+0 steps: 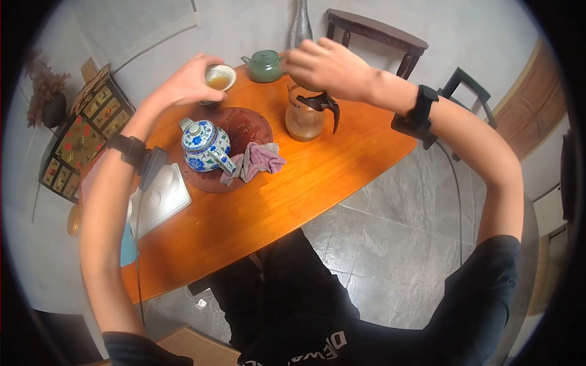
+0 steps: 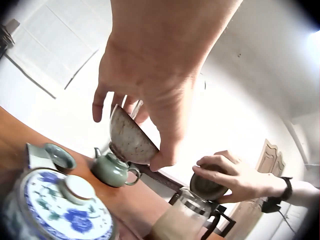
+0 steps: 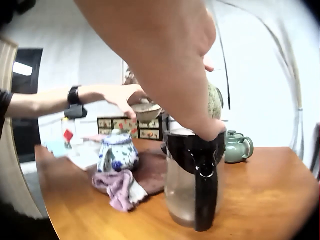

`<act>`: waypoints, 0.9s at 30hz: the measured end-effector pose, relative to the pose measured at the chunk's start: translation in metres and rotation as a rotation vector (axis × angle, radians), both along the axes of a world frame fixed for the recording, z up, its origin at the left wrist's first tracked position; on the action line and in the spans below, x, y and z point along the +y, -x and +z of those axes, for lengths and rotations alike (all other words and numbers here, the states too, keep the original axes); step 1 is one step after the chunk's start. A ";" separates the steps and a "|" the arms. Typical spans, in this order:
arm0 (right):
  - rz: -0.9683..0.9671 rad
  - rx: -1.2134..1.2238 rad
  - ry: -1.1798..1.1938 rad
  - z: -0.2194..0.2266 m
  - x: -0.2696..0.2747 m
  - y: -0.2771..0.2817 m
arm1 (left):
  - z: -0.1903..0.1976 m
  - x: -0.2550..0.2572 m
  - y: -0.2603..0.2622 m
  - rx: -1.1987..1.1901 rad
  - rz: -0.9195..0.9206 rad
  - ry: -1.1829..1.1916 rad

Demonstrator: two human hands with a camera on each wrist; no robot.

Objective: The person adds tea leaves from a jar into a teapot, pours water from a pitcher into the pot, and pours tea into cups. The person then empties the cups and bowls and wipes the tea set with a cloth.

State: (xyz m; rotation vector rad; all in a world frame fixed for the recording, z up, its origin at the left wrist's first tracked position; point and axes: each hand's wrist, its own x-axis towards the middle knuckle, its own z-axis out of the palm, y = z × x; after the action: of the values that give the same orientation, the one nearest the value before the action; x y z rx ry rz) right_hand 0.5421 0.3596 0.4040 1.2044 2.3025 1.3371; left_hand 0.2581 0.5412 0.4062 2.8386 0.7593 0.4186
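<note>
My left hand (image 1: 192, 82) holds a pale speckled tea bowl (image 1: 220, 78) by its rim, with amber liquid inside; in the left wrist view the bowl (image 2: 131, 137) is tilted above the table. My right hand (image 1: 329, 68) grips a second bowl (image 2: 207, 184), tipped on its side over the mouth of a glass pitcher (image 1: 302, 122) with a black handle. Cloudy liquid is in the pitcher. In the right wrist view, my hand and forearm hide much of this greenish bowl (image 3: 215, 102). A blue-and-white teapot (image 1: 204, 146) stands between my arms.
The teapot sits on a round dark red mat (image 1: 259, 122) beside a crumpled pink cloth (image 1: 262, 160). A green teapot (image 1: 265, 67) stands at the table's back edge, and a small green cup (image 2: 61, 157) stands near it. A white tray (image 1: 162, 204) lies at left.
</note>
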 end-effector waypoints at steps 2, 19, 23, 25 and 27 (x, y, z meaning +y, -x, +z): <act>-0.180 0.473 0.159 0.011 -0.009 -0.007 | 0.004 -0.011 -0.021 -0.012 -0.067 0.011; -0.300 1.517 0.184 -0.038 -0.056 -0.045 | 0.018 -0.053 -0.118 0.102 -0.256 -0.024; -0.307 1.515 0.155 -0.042 -0.067 -0.052 | 0.023 -0.064 -0.128 0.234 -0.247 -0.211; -0.361 1.467 0.125 -0.041 -0.073 -0.052 | 0.024 -0.070 -0.132 0.278 -0.252 -0.275; -0.345 1.486 0.106 -0.044 -0.078 -0.054 | 0.025 -0.075 -0.137 0.333 -0.312 -0.386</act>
State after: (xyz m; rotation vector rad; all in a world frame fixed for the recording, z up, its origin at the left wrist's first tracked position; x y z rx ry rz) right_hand 0.5959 0.2818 0.3602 2.9792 2.4733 -0.0076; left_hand 0.3952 0.4666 0.4314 3.3670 0.2873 0.0447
